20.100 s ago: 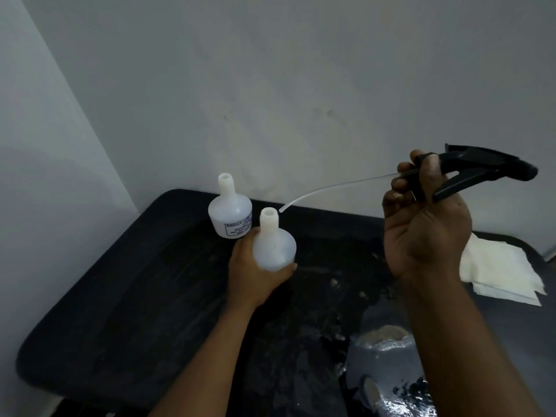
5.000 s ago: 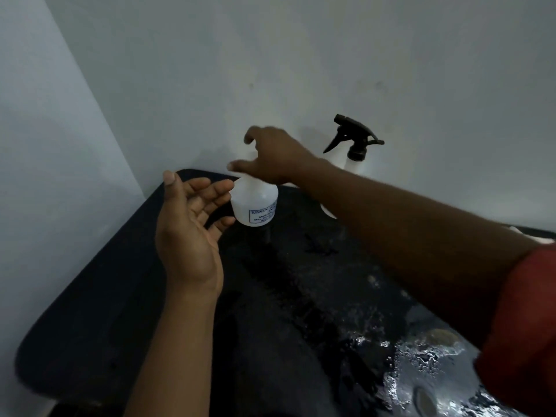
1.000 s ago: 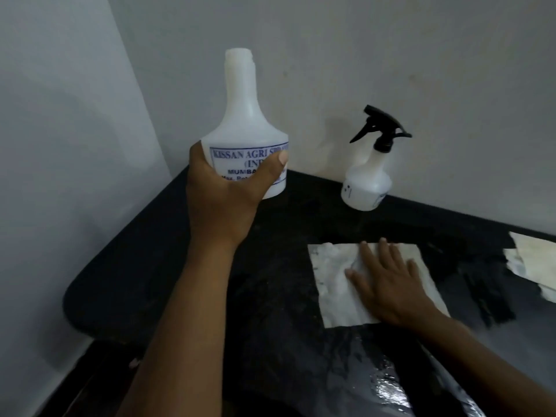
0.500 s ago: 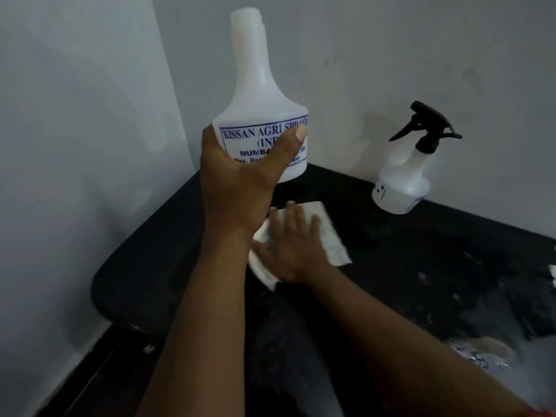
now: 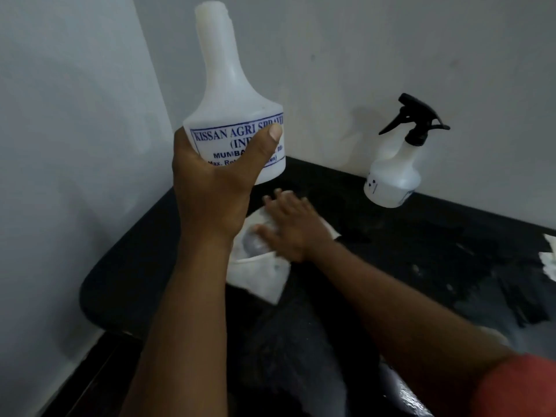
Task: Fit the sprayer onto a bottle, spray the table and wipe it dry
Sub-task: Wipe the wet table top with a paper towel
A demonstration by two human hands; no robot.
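Observation:
My left hand [image 5: 210, 188] grips a white labelled bottle [image 5: 231, 94] with no cap and holds it upright in the air above the table's far left corner. Under it, my right hand [image 5: 288, 227] lies flat with spread fingers on a white paper towel [image 5: 264, 278], pressing it against the black table [image 5: 421, 260]. A second white bottle [image 5: 394, 176] with the black trigger sprayer [image 5: 416, 121] fitted stands at the back of the table by the wall. The towel is crumpled and partly hidden by both hands.
White walls close in the table at the back and the left. More white paper towels [image 5: 549, 257] lie at the right edge of view. Wet, shiny patches [image 5: 409, 398] show on the near right of the table. The table's rounded left edge [image 5: 90, 296] drops to a dark floor.
Over the last second my right hand slid the towel from the table's middle to the far left, under the raised bottle. My left hand kept the bottle lifted.

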